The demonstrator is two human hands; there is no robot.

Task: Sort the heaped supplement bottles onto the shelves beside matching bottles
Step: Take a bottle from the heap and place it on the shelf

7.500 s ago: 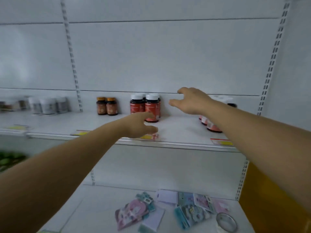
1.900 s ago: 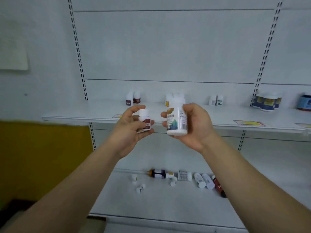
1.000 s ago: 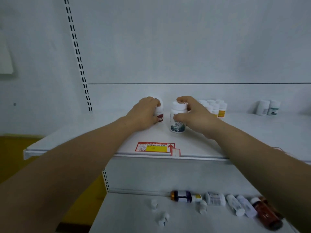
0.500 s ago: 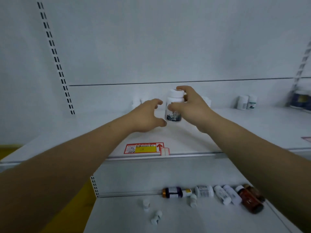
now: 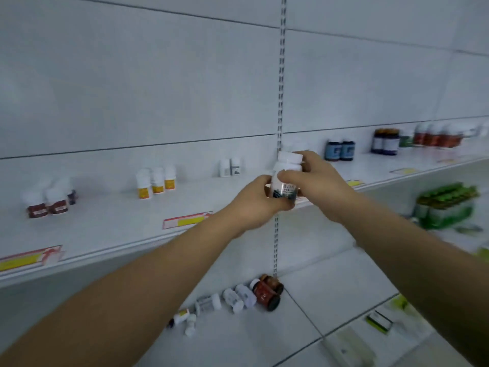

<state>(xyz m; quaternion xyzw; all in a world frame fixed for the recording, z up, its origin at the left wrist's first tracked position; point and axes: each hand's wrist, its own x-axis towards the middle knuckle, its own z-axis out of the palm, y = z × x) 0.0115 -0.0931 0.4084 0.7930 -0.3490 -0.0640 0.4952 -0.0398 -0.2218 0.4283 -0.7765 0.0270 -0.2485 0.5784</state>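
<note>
Both hands hold one white bottle with a dark label (image 5: pixel 286 178) upright in front of the middle shelf (image 5: pixel 111 221). My left hand (image 5: pixel 258 201) cups its base from the left. My right hand (image 5: pixel 313 178) wraps its side and cap from the right. Several loose bottles (image 5: pixel 238 298) lie on their sides in a heap on the lower shelf, a brown one (image 5: pixel 267 291) at the right end. Standing on the middle shelf are red-labelled white bottles (image 5: pixel 49 198), yellow-labelled bottles (image 5: pixel 156 181), two small white bottles (image 5: pixel 230 166) and dark blue jars (image 5: pixel 340 151).
Further right on the shelf stand dark jars (image 5: pixel 385 141) and red-labelled bottles (image 5: pixel 436 135). A slotted upright (image 5: pixel 281 83) divides the bays. Green packs (image 5: pixel 446 205) sit on the right bay's lower shelf. Price tags (image 5: pixel 185 221) line the shelf edge.
My view has swung to the right along the shelving. My left hand, empty half a second ago, has closed on the white bottle's base, so both hands hold it now.
</note>
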